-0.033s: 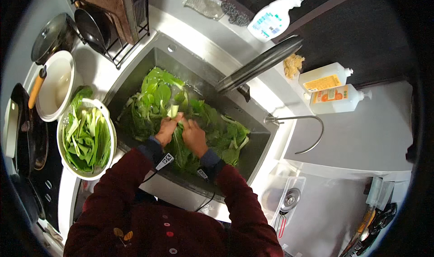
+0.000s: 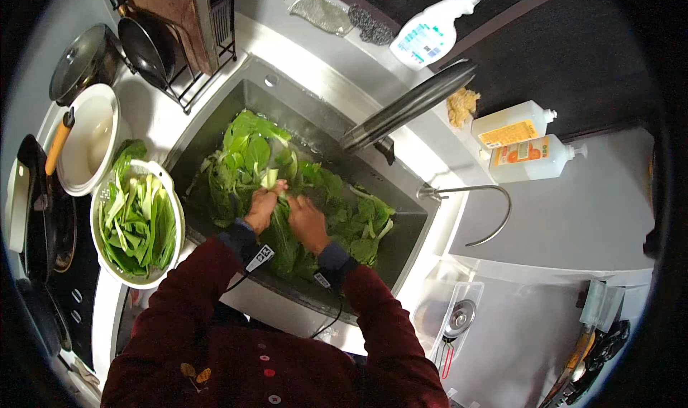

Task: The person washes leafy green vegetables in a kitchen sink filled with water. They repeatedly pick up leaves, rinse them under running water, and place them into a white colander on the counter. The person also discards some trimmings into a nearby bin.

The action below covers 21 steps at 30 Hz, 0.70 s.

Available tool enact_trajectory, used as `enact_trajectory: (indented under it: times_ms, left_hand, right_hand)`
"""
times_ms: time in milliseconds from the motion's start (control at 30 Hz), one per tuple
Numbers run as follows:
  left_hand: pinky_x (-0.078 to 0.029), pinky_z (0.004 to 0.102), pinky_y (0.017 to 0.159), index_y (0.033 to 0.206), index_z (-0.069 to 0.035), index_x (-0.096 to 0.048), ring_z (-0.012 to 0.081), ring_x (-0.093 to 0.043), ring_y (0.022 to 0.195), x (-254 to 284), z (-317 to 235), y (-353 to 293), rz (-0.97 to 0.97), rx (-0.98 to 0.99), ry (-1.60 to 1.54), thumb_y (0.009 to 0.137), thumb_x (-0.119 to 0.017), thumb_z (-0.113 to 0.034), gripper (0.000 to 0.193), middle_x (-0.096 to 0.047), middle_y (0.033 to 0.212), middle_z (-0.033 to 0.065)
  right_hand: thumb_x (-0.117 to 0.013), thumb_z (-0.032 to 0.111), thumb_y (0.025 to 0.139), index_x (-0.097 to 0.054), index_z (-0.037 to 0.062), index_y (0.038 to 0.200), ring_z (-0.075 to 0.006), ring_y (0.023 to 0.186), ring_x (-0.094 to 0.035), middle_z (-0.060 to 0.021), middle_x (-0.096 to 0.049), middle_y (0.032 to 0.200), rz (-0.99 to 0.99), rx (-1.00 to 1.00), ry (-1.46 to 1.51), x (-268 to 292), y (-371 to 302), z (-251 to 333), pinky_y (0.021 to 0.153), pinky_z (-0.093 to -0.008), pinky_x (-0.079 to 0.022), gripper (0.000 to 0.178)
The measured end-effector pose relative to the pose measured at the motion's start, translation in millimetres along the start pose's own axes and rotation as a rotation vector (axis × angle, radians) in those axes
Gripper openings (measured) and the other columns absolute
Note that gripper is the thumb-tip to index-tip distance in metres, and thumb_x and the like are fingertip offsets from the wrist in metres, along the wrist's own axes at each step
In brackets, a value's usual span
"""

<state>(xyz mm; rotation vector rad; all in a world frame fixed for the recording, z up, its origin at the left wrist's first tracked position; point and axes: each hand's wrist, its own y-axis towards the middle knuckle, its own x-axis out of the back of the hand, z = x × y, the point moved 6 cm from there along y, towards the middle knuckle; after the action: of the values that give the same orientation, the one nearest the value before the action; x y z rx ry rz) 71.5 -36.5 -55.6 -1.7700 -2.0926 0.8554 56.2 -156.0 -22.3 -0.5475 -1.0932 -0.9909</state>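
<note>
Over the sink (image 2: 408, 254), both hands work on one leafy green with a pale stem (image 2: 269, 178). My left hand (image 2: 261, 211) is closed round it just below the stem end, thumb toward the other hand. Close beside it, my right hand (image 2: 308, 223) has its fingers curled at the same plant; its fingertips are partly hidden. The plant's leaves (image 2: 279, 234) hang down between the wrists. More leafy greens (image 2: 247, 146) float in the water at the left of the sink, and others (image 2: 369, 218) lie to the right of my right hand.
Left of the sink stands a white colander (image 2: 176, 214) full of greens, with a white pot (image 2: 107, 132) behind it. The faucet (image 2: 408, 107) reaches over the sink's far side. A thin curved tap (image 2: 494, 187) and soap bottles (image 2: 529, 157) are at right.
</note>
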Motion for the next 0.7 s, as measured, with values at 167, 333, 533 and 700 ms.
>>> enact_trajectory:
  times_ms: [167,333,533,700]
  left_hand:
    - [-0.043,0.029,0.068,0.096,0.0,-0.057,0.0127,-0.055,0.073,37,1,24,-0.106,-0.137,0.004,0.088,-0.051,-0.022,0.024,-0.066,0.087,0.0085]
    - [-0.046,0.0348,0.063,0.108,-0.001,-0.048,0.021,-0.06,0.068,47,21,21,0.166,-0.028,0.034,0.088,-0.051,-0.022,0.03,-0.062,0.076,0.0101]
    - [-0.05,0.0364,0.06,0.109,0.003,-0.046,0.0223,-0.06,0.072,35,33,17,0.157,0.018,-0.138,0.087,-0.053,-0.02,0.033,-0.06,0.082,0.0133]
    - [-0.048,0.0332,0.054,0.106,0.004,-0.05,0.0175,-0.057,0.058,28,35,15,0.172,0.075,-0.051,0.089,-0.049,-0.025,0.034,-0.058,0.07,0.0095]
  right_hand:
    - [-0.055,0.022,0.081,-0.045,0.0053,0.118,-0.0357,0.095,-0.049,-0.0161,-0.051,0.109,0.301,0.144,0.141,-39,-16,-58,0.084,-0.0528,-0.04,0.041]
    - [-0.059,0.031,0.079,-0.043,0.0064,0.12,-0.0373,0.097,-0.048,-0.0173,-0.05,0.112,0.009,-0.285,-0.045,-105,23,-91,0.083,-0.053,-0.039,0.05]
    - [-0.057,0.024,0.08,-0.049,0.0039,0.115,-0.034,0.087,-0.053,-0.0182,-0.052,0.107,0.492,0.006,-0.099,-163,-6,-79,0.07,-0.0464,-0.044,0.041]
    - [-0.055,0.021,0.083,-0.059,0.0077,0.103,-0.0251,0.071,-0.054,-0.0132,-0.058,0.094,0.543,-0.588,0.372,-122,-2,-143,0.062,-0.0427,-0.042,0.024]
